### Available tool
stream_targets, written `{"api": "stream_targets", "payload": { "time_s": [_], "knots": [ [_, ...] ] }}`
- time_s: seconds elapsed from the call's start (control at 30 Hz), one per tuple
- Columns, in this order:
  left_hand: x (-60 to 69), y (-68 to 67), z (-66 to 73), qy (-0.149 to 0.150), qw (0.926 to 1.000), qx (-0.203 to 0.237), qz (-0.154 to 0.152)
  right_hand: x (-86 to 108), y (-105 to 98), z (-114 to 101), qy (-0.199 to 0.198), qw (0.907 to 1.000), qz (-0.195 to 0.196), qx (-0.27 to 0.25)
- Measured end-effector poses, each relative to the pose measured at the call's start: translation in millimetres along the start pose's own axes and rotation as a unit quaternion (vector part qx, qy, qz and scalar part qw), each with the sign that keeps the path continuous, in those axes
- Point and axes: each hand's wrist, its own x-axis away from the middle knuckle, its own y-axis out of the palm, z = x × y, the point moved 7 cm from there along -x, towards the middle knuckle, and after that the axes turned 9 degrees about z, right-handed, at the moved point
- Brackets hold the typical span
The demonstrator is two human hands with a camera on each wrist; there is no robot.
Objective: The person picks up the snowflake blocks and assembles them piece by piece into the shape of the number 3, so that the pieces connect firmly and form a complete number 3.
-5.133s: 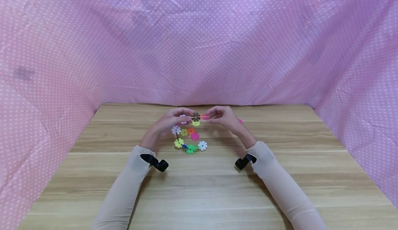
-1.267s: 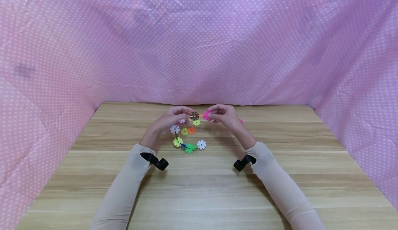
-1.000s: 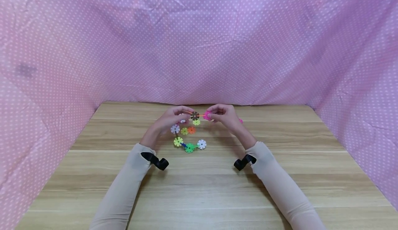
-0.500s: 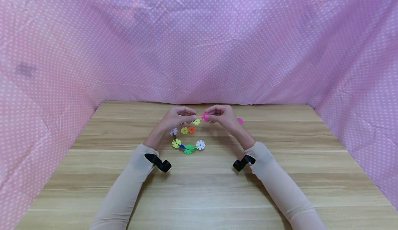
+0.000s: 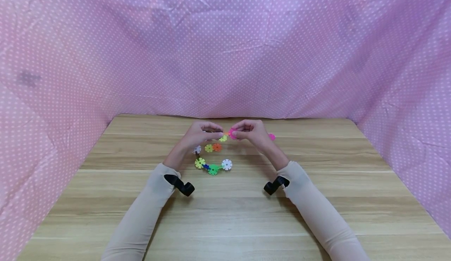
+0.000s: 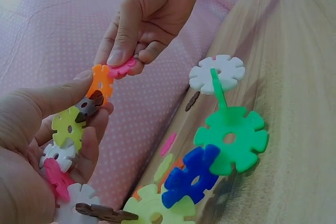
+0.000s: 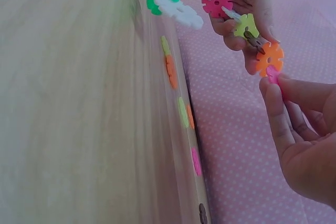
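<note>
Chain of notched plastic discs (image 5: 210,171), one, held in two hands near the middle of the table's (image 5: 225,222) far edge.

Left hand (image 5: 199,136): thumb and fingers curled round the chain, about its brown disc (image 6: 95,99) and yellow disc (image 6: 65,119). Right hand (image 5: 252,130): thumb and forefinger clamped on a pink disc (image 6: 122,67) — this meets the chain's orange disc (image 6: 100,77) (whether slotted in, cannot tell). Remainder of chain: curves towards the near edge, through blue disc (image 6: 185,176) and green disc (image 6: 244,139), to a white end disc (image 6: 203,78). Loose on the table: yellow piece (image 5: 208,148) beside orange piece (image 5: 217,147), within the curve; pink piece (image 5: 271,136), towards the far edge, right of the right hand; brown piece (image 7: 202,213), by the far edge. Dotted pink cloth (image 5: 225,57) — beyond that edge.
</note>
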Motion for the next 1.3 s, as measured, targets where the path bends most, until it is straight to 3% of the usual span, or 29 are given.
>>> {"api": "stream_targets", "payload": {
  "time_s": [0.27, 0.43, 0.67, 0.83, 1.0, 1.17, 1.3],
  "knots": [
    [-1.0, 2.6, 0.5, 0.01, 0.9998, 0.018, 0.004, -0.2, 1, 0, -0.013, 0.9999, 0.01, -0.001],
    [-1.1, -3.0, 3.4, 0.013, 0.9999, -0.003, -0.001, -0.6, 4, 2, 0.005, 0.9999, 0.008, -0.003],
    [1.5, -11.5, 7.0, 0.03, 0.9977, -0.049, -0.037, 2.7, 10, 4, 0.045, 0.9975, -0.053, 0.016],
    [2.4, -9.4, 7.9, 0.059, 0.9906, -0.105, -0.064, 6.5, 12, 8, 0.07, 0.9905, -0.1, 0.063],
    [1.8, -5.2, 8.2, 0.078, 0.9849, -0.137, -0.071, 11.3, 18, 15, 0.091, 0.9847, -0.129, 0.073],
    [3.5, -9.0, 12.0, 0.087, 0.9862, -0.134, -0.045, 14.8, 17, 19, 0.111, 0.9868, -0.103, 0.057],
    [7.9, -23.3, 19.2, 0.114, 0.9877, -0.105, 0.024, 15.5, 14, 20, 0.12, 0.988, -0.085, 0.048]
  ]
}}
